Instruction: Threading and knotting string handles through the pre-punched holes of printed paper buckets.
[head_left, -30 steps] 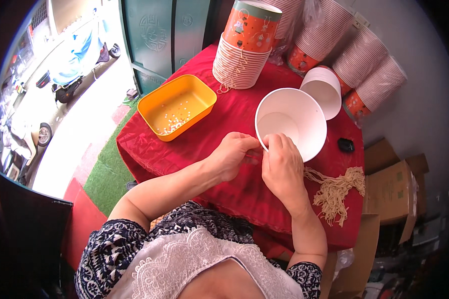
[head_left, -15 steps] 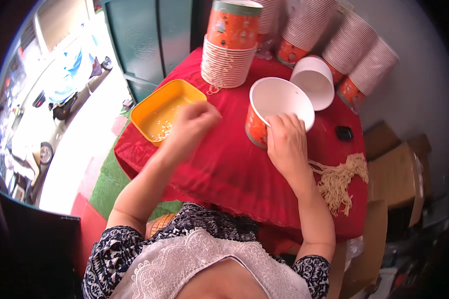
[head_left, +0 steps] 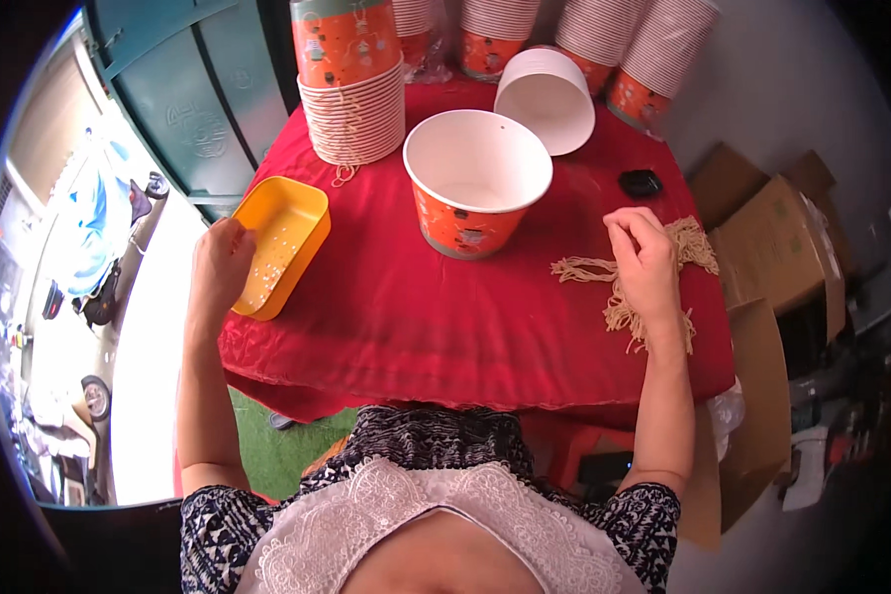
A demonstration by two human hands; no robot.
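Observation:
My left hand (head_left: 225, 259) is at the left edge of a yellow plastic tray (head_left: 305, 259), fingers curled closed; whether they grip its rim or something small is hidden. Small white pellets (head_left: 264, 269) lie scattered in the tray. My right hand (head_left: 646, 259) hovers over a bundle of beige strings (head_left: 698, 246) at the table's right, thumb and fingers pinched together; I cannot make out what is in them. Between my hands a large orange paper bucket (head_left: 470, 226) with a white inside stands upright, mouth up, touched by neither hand.
A tall stack of paper buckets (head_left: 354, 117) stands at the back left, loops of string hanging down it. Behind, another bucket (head_left: 549, 102) lies on its side near more stacks (head_left: 663, 54). A small black object (head_left: 641, 183) sits on the red tablecloth (head_left: 396, 317). Cardboard boxes (head_left: 777, 257) are at right.
My right hand has let go of the bucket and moved right to the strings. My left hand has moved from above the tray to its left edge. The view has shifted too.

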